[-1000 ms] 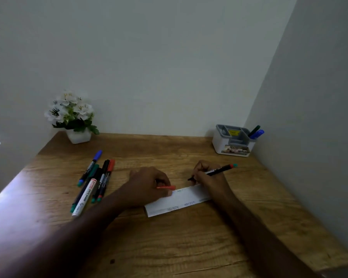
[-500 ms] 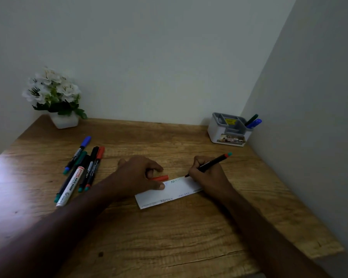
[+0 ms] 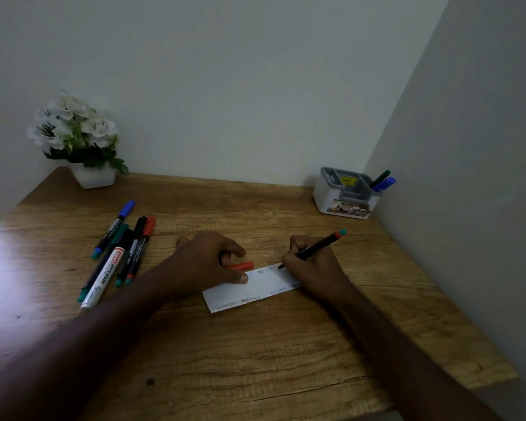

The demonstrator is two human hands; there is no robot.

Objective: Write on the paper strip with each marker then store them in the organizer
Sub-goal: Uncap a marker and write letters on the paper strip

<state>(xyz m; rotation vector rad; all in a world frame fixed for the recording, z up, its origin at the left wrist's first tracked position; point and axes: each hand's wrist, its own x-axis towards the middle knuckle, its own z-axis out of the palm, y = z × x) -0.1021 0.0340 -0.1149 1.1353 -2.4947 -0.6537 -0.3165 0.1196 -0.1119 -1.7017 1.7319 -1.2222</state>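
Observation:
A white paper strip [image 3: 249,291] with several written words lies mid-table. My right hand [image 3: 312,264] grips a black marker [image 3: 316,247] with a red and teal end, its tip touching the strip's far right part. My left hand [image 3: 208,262] holds a red cap [image 3: 243,265] in its curled fingers while the thumb presses the strip's left part. Several capped markers [image 3: 119,253] lie in a bunch to the left. The white and grey organizer [image 3: 345,194] stands at the back right with a green and a blue marker [image 3: 383,180] in it.
A white pot of white flowers [image 3: 79,138] stands at the table's back left corner. Walls close off the back and the right side. The wooden table [image 3: 255,360] ends near the bottom right.
The view has shifted a little as my head moved. My right hand's marker tip has crept along the strip's top line, adding letters. My left hand stays on the strip with the cap.

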